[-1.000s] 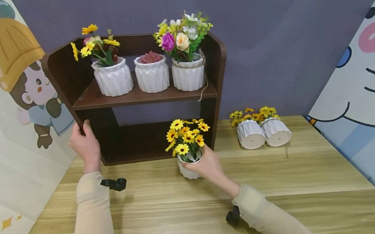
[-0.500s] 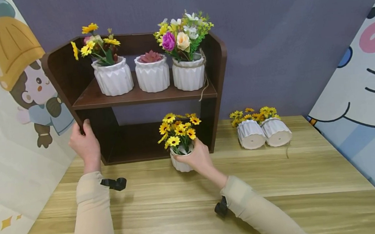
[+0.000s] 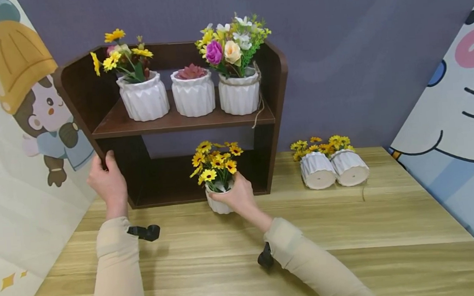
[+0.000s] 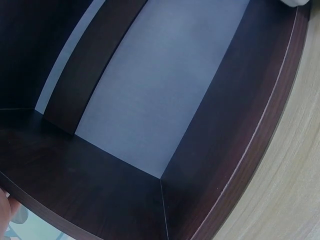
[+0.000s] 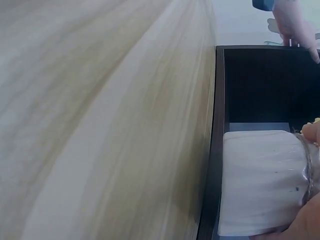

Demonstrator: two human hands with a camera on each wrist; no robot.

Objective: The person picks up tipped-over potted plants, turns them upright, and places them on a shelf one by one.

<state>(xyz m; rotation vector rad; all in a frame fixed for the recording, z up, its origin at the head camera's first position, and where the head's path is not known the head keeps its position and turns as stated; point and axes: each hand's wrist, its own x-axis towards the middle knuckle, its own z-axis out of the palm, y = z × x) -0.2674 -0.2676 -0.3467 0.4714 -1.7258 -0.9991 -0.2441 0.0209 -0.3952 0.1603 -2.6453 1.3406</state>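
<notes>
**White Pot of Yellow Flowers Was Held at the Lower Shelf**

We saw the right hand [image 3: 241, 196] holding a white pot [image 3: 218, 205], thumb and fingers curled round its upper part. The pot stood upright in front of the lower shelf [image 3: 170, 203] of a dark brown shelf unit [image 3: 183, 127], and its yellow flowers [image 3: 217, 161] showed against the compartment behind. From the right wrist we made out ribbed white sides and a cord [image 5: 306, 165] tied below the rim. We could not fairly tell whether the base touched the bench [image 3: 204, 262] or hung just above it.

The left hand [image 3: 107, 180] gripped the front edge of the unit's left side panel [image 3: 126, 170], well apart from the pot; the left wrist view caught only a sliver of that hand.

On the upper shelf [image 3: 111, 125] we counted three more white pots, all upright: one with yellow blooms [image 3: 145, 99] at the left, one with a red succulent [image 3: 194, 95] in the middle, and one with a mixed bouquet [image 3: 239, 96] at the right, from which twine [image 3: 260, 111] trailed over the shelf's edge.

To the right of the unit, two white pots lay side by side on the bench, the left one [image 3: 317, 172] and the right one [image 3: 350, 168], bases facing us, with yellow flowers [image 3: 322, 147] beyond them.
</notes>
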